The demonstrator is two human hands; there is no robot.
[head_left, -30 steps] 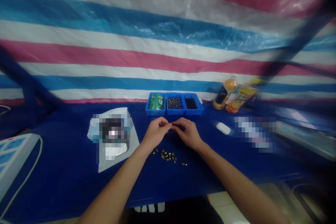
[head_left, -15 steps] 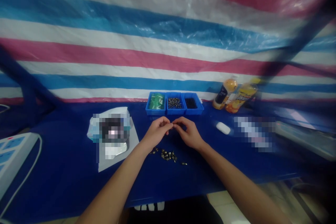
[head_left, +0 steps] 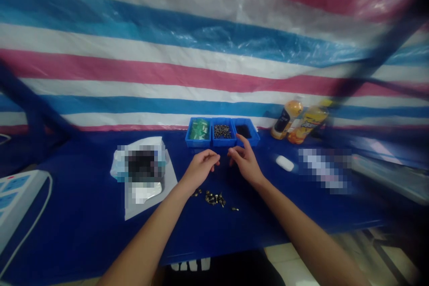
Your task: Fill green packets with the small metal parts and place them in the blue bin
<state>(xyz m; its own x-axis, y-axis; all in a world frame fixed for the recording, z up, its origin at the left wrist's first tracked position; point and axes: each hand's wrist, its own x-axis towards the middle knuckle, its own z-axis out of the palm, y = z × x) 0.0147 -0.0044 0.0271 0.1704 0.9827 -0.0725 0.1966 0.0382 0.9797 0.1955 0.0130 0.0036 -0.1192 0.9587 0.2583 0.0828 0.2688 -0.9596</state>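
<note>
Hands are drawing apart: half a second ago both were pinching together at one small piece. Now the right hand (head_left: 246, 162) is spreading open and empty, fingertips just short of the far black-parts bin (head_left: 243, 132). The left hand (head_left: 200, 167) is staying curled shut, probably holding that piece, hidden by blur. Small metal parts (head_left: 214, 198) are lying on the table (head_left: 83, 232), nearer than both hands.
</note>
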